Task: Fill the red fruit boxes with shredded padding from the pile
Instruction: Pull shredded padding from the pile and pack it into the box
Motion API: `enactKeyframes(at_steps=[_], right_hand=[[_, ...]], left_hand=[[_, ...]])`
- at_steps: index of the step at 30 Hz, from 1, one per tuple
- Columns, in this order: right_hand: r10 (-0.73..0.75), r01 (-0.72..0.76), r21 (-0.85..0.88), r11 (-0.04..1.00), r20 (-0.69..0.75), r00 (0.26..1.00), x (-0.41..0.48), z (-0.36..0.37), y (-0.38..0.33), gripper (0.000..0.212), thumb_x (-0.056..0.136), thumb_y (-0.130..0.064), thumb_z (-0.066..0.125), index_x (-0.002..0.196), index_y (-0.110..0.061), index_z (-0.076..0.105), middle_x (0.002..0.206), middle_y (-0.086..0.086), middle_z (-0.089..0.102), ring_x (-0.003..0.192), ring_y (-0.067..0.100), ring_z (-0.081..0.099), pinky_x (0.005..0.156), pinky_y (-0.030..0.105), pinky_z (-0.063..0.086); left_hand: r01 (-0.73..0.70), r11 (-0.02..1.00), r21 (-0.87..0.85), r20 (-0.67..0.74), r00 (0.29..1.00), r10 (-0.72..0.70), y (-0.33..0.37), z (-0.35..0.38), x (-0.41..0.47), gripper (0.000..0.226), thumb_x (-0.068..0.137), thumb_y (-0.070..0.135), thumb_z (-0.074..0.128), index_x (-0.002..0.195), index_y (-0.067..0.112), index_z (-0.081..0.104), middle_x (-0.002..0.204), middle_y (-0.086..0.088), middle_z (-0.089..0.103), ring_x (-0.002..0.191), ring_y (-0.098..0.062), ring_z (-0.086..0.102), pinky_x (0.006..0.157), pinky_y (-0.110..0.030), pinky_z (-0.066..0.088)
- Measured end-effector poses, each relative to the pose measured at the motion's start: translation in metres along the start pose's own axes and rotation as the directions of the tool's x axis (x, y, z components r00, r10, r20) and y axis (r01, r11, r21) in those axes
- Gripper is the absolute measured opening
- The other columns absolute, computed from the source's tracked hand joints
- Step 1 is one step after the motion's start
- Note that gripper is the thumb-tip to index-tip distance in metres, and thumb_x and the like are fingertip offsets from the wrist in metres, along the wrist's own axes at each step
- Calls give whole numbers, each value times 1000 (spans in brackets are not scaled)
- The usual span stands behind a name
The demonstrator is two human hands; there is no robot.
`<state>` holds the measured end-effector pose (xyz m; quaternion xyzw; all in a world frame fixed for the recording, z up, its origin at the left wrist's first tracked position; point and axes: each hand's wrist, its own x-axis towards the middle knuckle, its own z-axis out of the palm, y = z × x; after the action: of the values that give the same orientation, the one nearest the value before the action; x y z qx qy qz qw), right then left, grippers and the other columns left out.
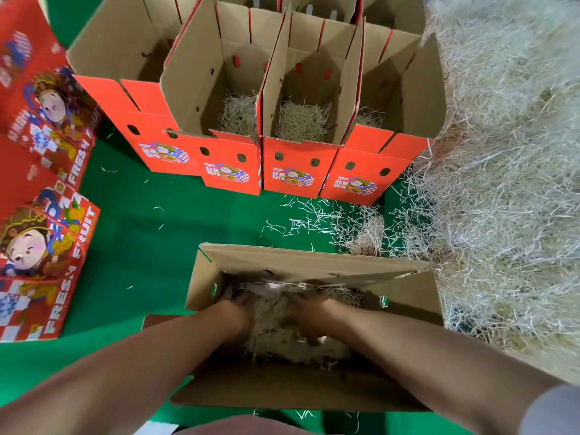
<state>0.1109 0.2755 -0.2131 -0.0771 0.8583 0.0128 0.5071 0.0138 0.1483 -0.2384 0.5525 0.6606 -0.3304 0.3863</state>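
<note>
Pressing down into the near box [314, 265], lower centre of frame, both hands at once. L hand [236, 304] is by the box's left inner wall, R hand [314, 310] just beside it toward centre. Both are sunk in padding [282, 337], fingers blurred and part buried, so can't tell if spread or clutching strands. Padding is heaped around and below the wrists. Box flaps open, brown inside.

Pile [502, 158] fills the right side of frame, top to lower right, its edge just beside the near box's right flap. Loose strands [339, 221] lie scattered on the green mat [150, 233] btw near box and the row of boxes [292, 174] at upper centre.

Row is four red boxes side by side, flaps up. The right three show padding in the bottom; leftmost's bottom is in shadow. More open boxes behind, contents hidden.

Left edge of frame: closed printed boxes [47, 265], "FRESH FRUIT" on the side.
</note>
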Motion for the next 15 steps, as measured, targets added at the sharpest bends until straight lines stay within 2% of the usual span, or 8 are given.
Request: enactKeyframes(at_steps=[2, 5, 7, 9, 11, 12, 13, 15], right_hand=[[77, -70, -58, 996, 121, 990, 4, 9, 7, 56, 85, -24, 61, 139, -22, 42, 155, 11, 11, 136, 35, 27, 95, 54, 38], [135, -131, -31, 991, 226, 965, 0, 15, 18, 48, 85, -32, 61, 131, -18, 51, 149, 6, 31, 135, 29, 31, 102, 53, 29], [99, -100, -1, 995, 185, 978, -3, 13, 21, 45, 87, -32, 60, 128, -14, 54, 140, 6, 45, 126, 28, 43, 97, 44, 38], [30, -28, -20, 999, 99, 995, -6, 7, 19, 43, 89, -26, 58, 129, -11, 54, 131, 7, 54, 116, 26, 53, 85, 36, 48], [-27, 22, -78, 997, -64, 998, -11, -3, 11, 35, 90, -19, 55, 124, -11, 57, 122, 7, 60, 106, 25, 59, 70, 31, 49], [-30, 21, -57, 998, -166, 986, -13, -8, 7, 29, 89, -14, 53, 117, -9, 59, 116, 9, 62, 101, 25, 62, 66, 31, 48], [-28, 26, -13, 1000, -236, 971, -15, -11, 4, 24, 89, -9, 52, 112, -6, 60, 111, 11, 63, 95, 26, 63, 65, 31, 48], [-49, 59, 49, 997, -193, 980, -17, -11, 3, 22, 88, -3, 51, 107, 0, 59, 106, 15, 62, 82, 25, 62, 60, 27, 49]], left_hand=[[-35, 980, 198, 48, 999, 26, 1, 0, -4, 63, 88, 31, 56, 143, 13, 33, 156, -14, 3, 142, -35, -13, 106, -64, -12], [-19, 956, 294, 84, 996, -6, 5, -6, -4, 66, 88, 38, 54, 144, 13, 30, 156, -15, 5, 141, -37, -14, 107, -62, -13], [5, 965, 263, 30, 999, -13, 7, -17, -11, 53, 91, 30, 53, 138, 11, 40, 150, -17, 25, 141, -38, 13, 111, -60, 9], [-13, 993, 113, -170, 985, 33, 10, -30, -17, 31, 92, 13, 48, 121, 8, 56, 130, -15, 52, 122, -33, 47, 98, -49, 38], [-74, 997, -26, -379, 924, 59, 14, -39, -20, 26, 91, 5, 44, 110, 6, 62, 117, -13, 61, 107, -30, 59, 86, -41, 47], [-110, 993, -48, -402, 912, 81, 16, -40, -19, 27, 91, 3, 43, 110, 5, 61, 116, -14, 61, 106, -29, 59, 87, -39, 47], [-150, 987, -53, -362, 924, 121, 18, -38, -17, 27, 91, 3, 44, 114, 4, 59, 118, -15, 60, 107, -30, 58, 89, -39, 46], [-217, 976, -24, -115, 970, 213, 20, -27, -11, 31, 93, 8, 49, 123, 3, 54, 127, -16, 54, 113, -31, 53, 97, -38, 42]])
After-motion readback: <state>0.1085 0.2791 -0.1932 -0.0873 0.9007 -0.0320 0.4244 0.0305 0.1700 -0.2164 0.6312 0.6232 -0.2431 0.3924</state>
